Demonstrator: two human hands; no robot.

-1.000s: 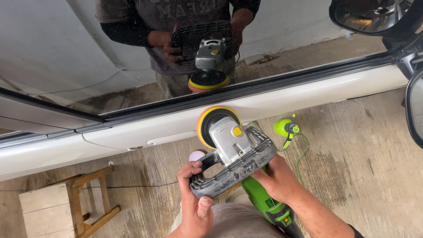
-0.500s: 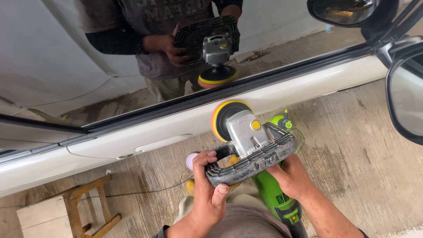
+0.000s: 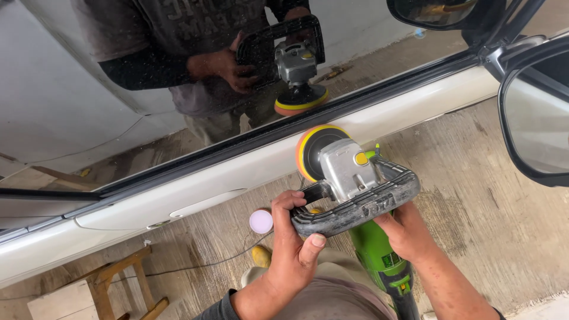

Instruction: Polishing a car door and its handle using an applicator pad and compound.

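Note:
My left hand (image 3: 293,246) grips the black D-shaped front handle (image 3: 355,207) of a green and grey polishing machine (image 3: 349,172). My right hand (image 3: 408,232) wraps the machine's green body just behind the head. The round yellow and orange foam pad (image 3: 309,148) presses flat against the white car door panel (image 3: 237,178), just under the black window trim. The dark window glass (image 3: 178,77) mirrors both hands and the machine.
A side mirror (image 3: 536,118) juts out at the right edge. A wooden stool (image 3: 112,284) stands on the concrete floor at lower left. A small round lilac cap (image 3: 261,221) and a cable lie on the floor below the door.
The polisher and both hands have slid to the right along the door panel, toward the side mirror. Both grips are unchanged.

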